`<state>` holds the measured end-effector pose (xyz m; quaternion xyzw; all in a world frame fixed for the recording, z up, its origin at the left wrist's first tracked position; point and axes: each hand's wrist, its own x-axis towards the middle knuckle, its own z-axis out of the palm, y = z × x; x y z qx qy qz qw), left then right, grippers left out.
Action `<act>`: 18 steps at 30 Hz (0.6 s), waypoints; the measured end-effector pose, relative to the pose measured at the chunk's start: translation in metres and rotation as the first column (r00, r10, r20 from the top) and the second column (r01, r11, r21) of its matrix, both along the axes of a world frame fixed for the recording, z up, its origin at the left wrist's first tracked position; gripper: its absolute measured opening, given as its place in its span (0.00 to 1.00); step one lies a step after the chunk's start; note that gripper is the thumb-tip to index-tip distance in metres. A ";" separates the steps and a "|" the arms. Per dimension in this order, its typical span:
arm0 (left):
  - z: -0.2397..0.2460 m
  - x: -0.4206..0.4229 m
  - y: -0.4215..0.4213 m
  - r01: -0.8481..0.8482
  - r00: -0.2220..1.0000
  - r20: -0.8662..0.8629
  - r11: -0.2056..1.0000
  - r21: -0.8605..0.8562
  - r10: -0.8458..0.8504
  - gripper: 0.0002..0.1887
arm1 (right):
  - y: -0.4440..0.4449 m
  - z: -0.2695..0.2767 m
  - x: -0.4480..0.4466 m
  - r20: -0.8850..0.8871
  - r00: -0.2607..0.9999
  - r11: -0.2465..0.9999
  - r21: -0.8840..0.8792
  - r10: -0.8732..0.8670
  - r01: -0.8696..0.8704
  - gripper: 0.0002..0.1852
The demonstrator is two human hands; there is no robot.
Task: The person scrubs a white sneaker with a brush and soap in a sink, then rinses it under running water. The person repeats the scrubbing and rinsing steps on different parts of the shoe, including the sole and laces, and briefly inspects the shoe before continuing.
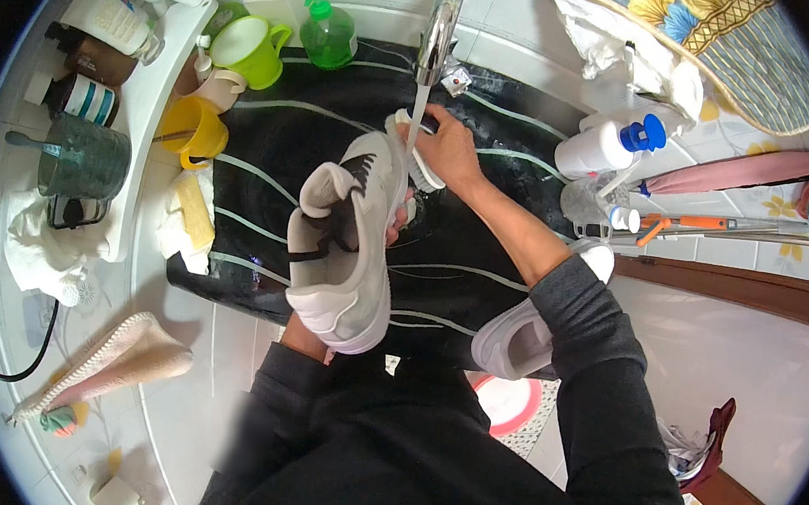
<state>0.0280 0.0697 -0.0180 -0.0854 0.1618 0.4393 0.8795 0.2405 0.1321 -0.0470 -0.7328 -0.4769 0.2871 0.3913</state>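
Note:
My left hand (399, 224) supports a white sneaker (367, 278) from beneath. Only its fingertips show past the shoe's right side, and the rest of the hand is hidden. In my right hand (453, 147) is a scrub brush (426, 173) with pale bristles, held against or close beside the toe end; contact is hard to tell. Water runs from the chrome faucet (439, 35) onto this toe area, over a black sink top (436, 298) with pale wavy stripes. The other white sneaker (505, 341) rests at the front right, partly covered by my right sleeve.
A green soap bottle (328, 38), a lime-green mug (249, 51) and a yellow cup (195, 129) line the left side. A yellow soap bar (194, 212) lies on white paper. At right stand a white bottle with a blue cap (594, 150) and a clear plastic bottle (593, 200).

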 end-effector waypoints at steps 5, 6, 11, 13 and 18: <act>-0.022 0.001 0.017 -0.002 0.986 0.166 0.999 -0.053 0.011 0.30 | -0.017 0.009 -0.006 -0.097 0.981 0.983 -0.062 0.168 -0.174 0.31; -0.026 0.000 0.017 -0.001 0.974 0.225 0.995 -0.096 0.023 0.30 | -0.024 0.012 -0.009 -0.111 0.972 0.977 -0.027 0.209 -0.213 0.31; -0.035 -0.004 0.009 -0.098 0.995 0.010 0.995 0.019 0.098 0.28 | -0.051 0.029 -0.023 -0.089 0.957 0.954 0.150 0.275 -0.260 0.33; -0.032 -0.005 0.008 -0.134 0.980 -0.143 0.990 0.038 0.138 0.27 | -0.049 0.031 -0.021 -0.070 0.962 0.955 0.158 0.265 -0.252 0.31; -0.016 0.005 0.023 0.125 0.991 0.035 0.984 0.128 -0.131 0.38 | -0.011 0.015 0.004 0.036 0.995 0.995 0.028 0.092 -0.093 0.30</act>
